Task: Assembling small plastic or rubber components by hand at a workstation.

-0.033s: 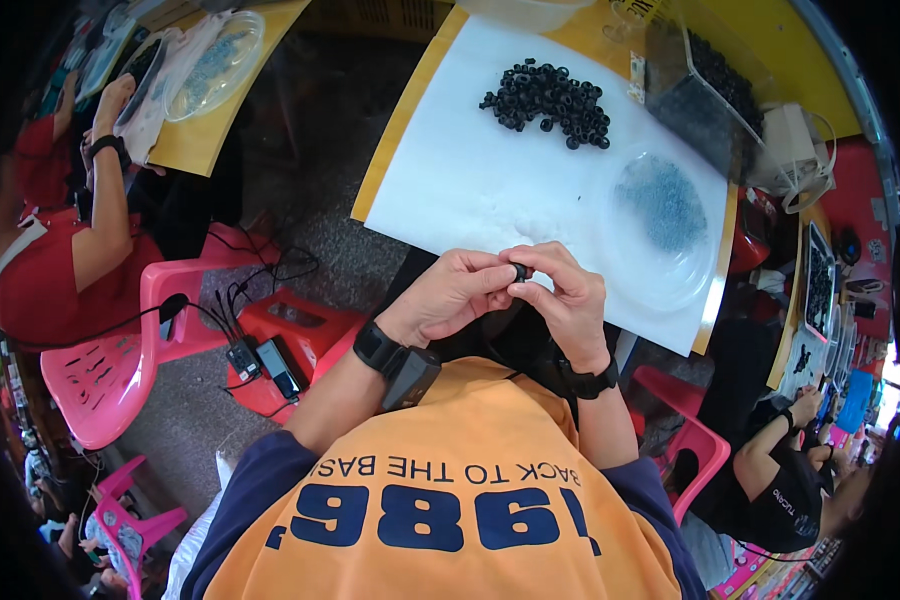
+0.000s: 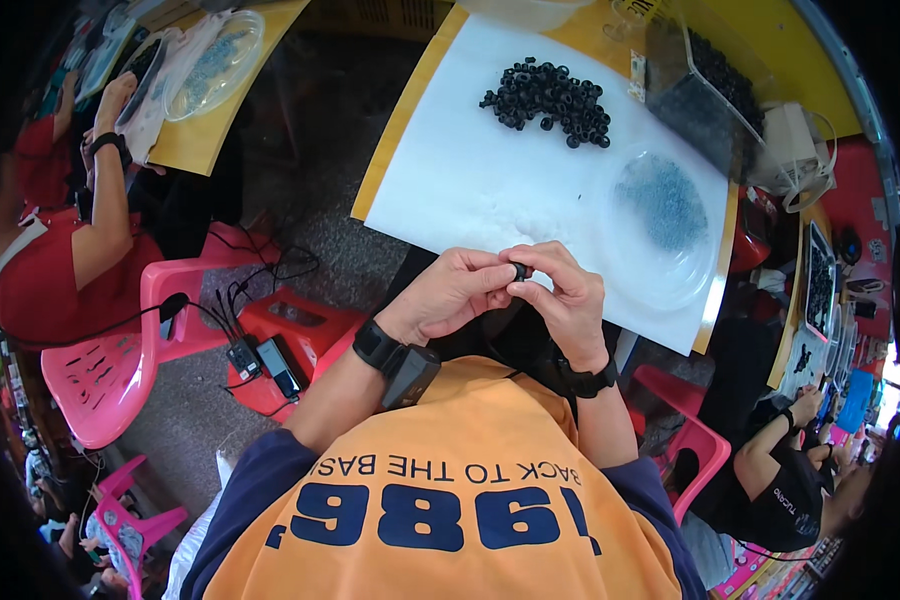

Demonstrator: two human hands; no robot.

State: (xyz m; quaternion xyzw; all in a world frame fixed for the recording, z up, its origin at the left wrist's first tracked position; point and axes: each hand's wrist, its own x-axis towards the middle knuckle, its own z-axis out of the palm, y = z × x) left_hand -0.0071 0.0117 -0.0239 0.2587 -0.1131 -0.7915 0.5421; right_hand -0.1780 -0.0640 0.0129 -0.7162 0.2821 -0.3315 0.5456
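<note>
At the near edge of the white work surface (image 2: pixel 450 190), both my hands meet around a small round black part (image 2: pixel 519 271). My left hand (image 2: pixel 452 292) pinches it between thumb and fingertips. From the other side, the thumb and index finger of my right hand (image 2: pixel 572 303) close on it too. Much of the part is covered by fingertips. A pile of black ring-shaped parts (image 2: pixel 555 100) lies farther off on the white sheet. To the right sits a clear round dish (image 2: pixel 660 282) holding many tiny bluish pieces (image 2: pixel 665 205).
A clear bin (image 2: pixel 685 105) of black parts stands at the far right of the table, beside a white box (image 2: pixel 792 150) with a cord. At left are a pink chair (image 2: pixel 100 385), a red stool (image 2: pixel 295 325) with cables, and a co-worker (image 2: pixel 80 255). Another person (image 2: pixel 785 495) works at right.
</note>
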